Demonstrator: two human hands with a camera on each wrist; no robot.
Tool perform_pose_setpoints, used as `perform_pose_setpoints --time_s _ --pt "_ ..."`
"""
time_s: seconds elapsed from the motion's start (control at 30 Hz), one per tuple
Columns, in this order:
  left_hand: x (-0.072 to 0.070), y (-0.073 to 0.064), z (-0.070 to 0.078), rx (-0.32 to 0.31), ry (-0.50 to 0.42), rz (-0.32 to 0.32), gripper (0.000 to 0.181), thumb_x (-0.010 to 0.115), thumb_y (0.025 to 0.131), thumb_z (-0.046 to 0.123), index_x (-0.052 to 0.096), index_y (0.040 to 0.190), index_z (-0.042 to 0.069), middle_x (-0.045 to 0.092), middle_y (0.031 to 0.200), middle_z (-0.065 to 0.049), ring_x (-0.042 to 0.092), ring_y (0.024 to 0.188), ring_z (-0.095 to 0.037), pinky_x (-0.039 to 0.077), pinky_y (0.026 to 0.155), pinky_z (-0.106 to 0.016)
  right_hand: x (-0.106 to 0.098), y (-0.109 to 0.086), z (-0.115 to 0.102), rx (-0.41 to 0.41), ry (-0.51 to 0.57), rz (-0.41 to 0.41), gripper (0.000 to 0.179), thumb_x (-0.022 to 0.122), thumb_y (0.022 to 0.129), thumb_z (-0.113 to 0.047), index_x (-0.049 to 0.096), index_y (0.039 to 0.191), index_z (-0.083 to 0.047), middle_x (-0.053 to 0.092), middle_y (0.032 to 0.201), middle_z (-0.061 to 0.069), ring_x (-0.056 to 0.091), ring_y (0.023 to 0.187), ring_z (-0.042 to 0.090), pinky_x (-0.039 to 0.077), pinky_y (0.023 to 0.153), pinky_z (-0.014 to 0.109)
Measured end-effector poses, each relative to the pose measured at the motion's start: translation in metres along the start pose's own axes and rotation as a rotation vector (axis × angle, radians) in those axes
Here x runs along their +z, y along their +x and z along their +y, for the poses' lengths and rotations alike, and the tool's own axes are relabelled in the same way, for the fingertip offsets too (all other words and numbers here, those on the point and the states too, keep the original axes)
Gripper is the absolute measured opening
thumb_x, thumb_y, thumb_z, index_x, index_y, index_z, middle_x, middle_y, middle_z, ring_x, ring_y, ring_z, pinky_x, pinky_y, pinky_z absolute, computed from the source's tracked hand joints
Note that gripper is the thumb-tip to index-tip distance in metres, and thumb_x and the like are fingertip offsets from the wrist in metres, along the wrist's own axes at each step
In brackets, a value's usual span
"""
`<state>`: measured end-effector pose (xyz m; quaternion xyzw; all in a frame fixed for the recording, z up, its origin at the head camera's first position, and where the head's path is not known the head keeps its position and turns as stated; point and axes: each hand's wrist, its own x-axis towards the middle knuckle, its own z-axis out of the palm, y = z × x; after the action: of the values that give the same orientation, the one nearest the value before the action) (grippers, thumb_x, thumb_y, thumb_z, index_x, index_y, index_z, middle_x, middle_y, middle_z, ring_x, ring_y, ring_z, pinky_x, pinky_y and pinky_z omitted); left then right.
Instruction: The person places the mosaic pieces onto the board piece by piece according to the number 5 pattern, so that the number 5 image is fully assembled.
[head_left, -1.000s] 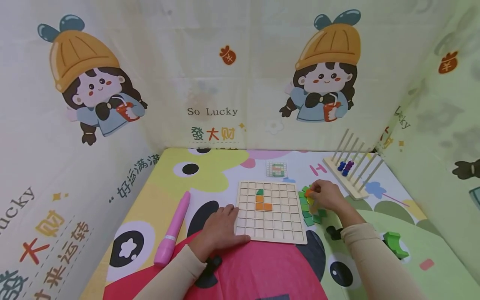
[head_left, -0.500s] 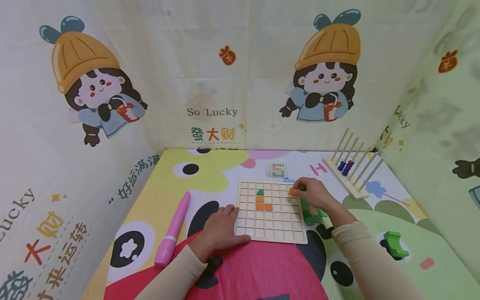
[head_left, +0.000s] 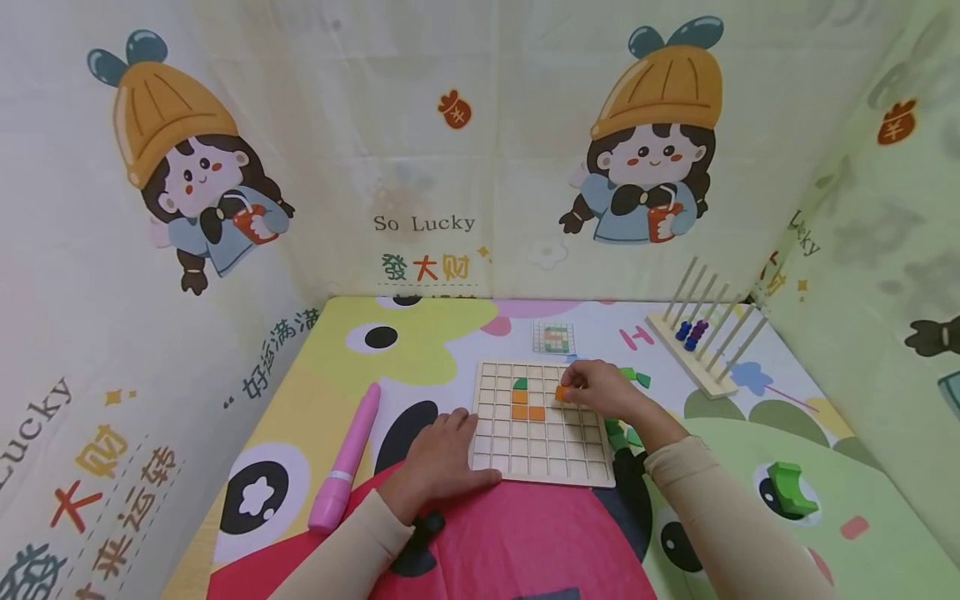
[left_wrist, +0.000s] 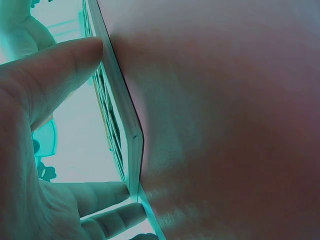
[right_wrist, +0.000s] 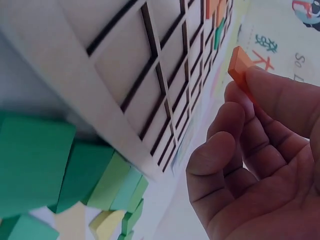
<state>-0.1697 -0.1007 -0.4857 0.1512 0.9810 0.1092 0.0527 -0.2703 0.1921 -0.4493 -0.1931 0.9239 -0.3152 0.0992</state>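
A square wooden grid board point(head_left: 540, 454) lies on the table with a few tiles in its cells: orange square tiles point(head_left: 520, 412) and a green quarter-round tile point(head_left: 521, 384). Over the board's right half, my right hand point(head_left: 603, 390) pinches an orange square tile point(right_wrist: 241, 66) between thumb and fingertips; the other fingers curl beneath. My left hand point(head_left: 438, 462) rests at the board's lower left corner, its thumb along the near edge and its fingers at the left edge. In the left wrist view the thumb point(left_wrist: 70, 62) touches the board's side.
Loose green tiles point(right_wrist: 35, 165) lie by the board's right edge, partly behind my right arm. A small pattern card point(head_left: 553, 338) is beyond the board. A wooden peg rack point(head_left: 693, 354) with beads stands back right; a green arch block point(head_left: 790, 489) is at right, a pink stick point(head_left: 348, 458) at left.
My right hand has picked the orange tile from the loose pile and carried it left over the board. The left hand stays at the board's corner.
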Motion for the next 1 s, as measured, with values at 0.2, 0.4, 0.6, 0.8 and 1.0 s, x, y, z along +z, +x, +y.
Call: perform_pose_setpoints --time_s 0.2,0.4,0.6,0.8,1.0 --pt "-0.002 0.003 -0.001 0.0 -0.002 0.0 0.099 0.076 0.077 0.067 0.049 0.153 0.009 0.05 0.15 -0.012 0.053 0.13 -0.03 0.052 0.104 -0.051 0.005 0.004 -0.004 -0.024 -0.029 -0.04 0.007 0.072 0.096 -0.012 0.067 0.101 -0.008 0.068 0.093 0.002 0.059 0.084 0.016 0.049 0.077 0.034" --pt "-0.005 0.004 0.0 0.007 0.002 -0.008 0.1 0.075 0.077 0.067 0.048 0.153 0.009 0.051 0.15 -0.011 0.052 0.13 -0.03 0.051 0.105 -0.051 0.011 0.007 -0.005 -0.031 -0.062 -0.061 0.005 0.07 0.094 -0.009 0.068 0.098 -0.01 0.067 0.089 -0.001 0.057 0.082 0.016 0.048 0.076 0.034" --pt "-0.007 0.004 0.0 0.006 0.013 -0.01 0.101 0.077 0.075 0.067 0.049 0.152 0.009 0.051 0.149 -0.011 0.053 0.129 -0.029 0.052 0.104 -0.051 0.016 0.01 -0.002 -0.034 -0.076 -0.074 0.006 0.072 0.092 -0.01 0.069 0.096 -0.013 0.067 0.087 -0.003 0.058 0.082 0.015 0.05 0.077 0.035" --pt "-0.006 0.004 -0.001 0.0 0.007 -0.015 0.1 0.077 0.076 0.067 0.049 0.153 0.01 0.051 0.149 -0.011 0.054 0.129 -0.03 0.052 0.104 -0.05 0.019 0.01 -0.003 -0.021 -0.093 -0.082 0.006 0.073 0.091 -0.012 0.068 0.095 -0.014 0.067 0.087 -0.004 0.058 0.083 0.014 0.05 0.079 0.035" --pt "-0.007 0.001 -0.001 -0.001 -0.001 -0.02 0.1 0.077 0.076 0.067 0.049 0.153 0.01 0.051 0.149 -0.011 0.054 0.128 -0.03 0.053 0.103 -0.05 0.021 0.008 -0.007 -0.026 -0.113 -0.083 0.006 0.075 0.093 -0.012 0.068 0.093 -0.012 0.067 0.086 -0.003 0.058 0.08 0.014 0.05 0.077 0.035"
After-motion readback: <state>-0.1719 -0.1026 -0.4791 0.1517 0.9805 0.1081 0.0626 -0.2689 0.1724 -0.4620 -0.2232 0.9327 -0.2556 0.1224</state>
